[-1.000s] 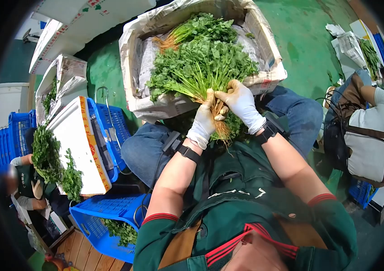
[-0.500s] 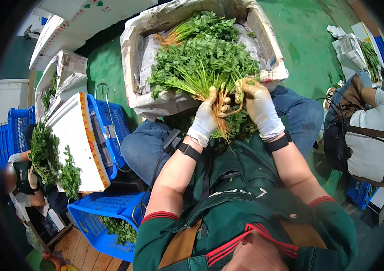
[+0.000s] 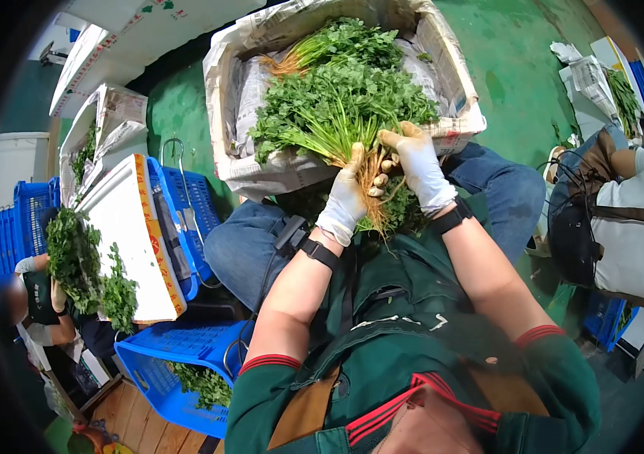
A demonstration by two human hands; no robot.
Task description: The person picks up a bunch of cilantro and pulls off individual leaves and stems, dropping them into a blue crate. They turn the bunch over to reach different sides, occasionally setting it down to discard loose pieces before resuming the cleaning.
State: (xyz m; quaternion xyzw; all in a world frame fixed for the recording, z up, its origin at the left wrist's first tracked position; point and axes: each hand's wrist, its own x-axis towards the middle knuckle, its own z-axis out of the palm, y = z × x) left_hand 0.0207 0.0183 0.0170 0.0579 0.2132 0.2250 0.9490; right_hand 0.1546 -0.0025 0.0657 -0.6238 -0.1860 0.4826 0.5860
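Observation:
My left hand (image 3: 346, 198), in a white glove, is closed around the root end of a bunch of coriander (image 3: 348, 106). Its thumb lies along the stems, and several fingertips show beyond the stringy brown roots (image 3: 377, 216). My right hand (image 3: 417, 168), gloved too, is at the right side of the same bunch, its bent fingers against the lower stems. Leaves of the bunch spread over the near rim of a newspaper-lined foam box (image 3: 261, 180). Farther inside that box lies another bunch (image 3: 337, 47) with orange-brown roots. More greenery shows partly below my hands.
To the left are a white foam lid (image 3: 125, 242) with loose greens (image 3: 119, 295) and blue crates (image 3: 174, 356). A co-worker (image 3: 42, 303) handles greens at far left. Another person (image 3: 632, 227) sits at right beside more boxes. The floor (image 3: 503, 68) is green.
My right hand has shifted slightly left against the bunch. The bent stem it was pinching no longer shows in its fingers. My left hand keeps its hold.

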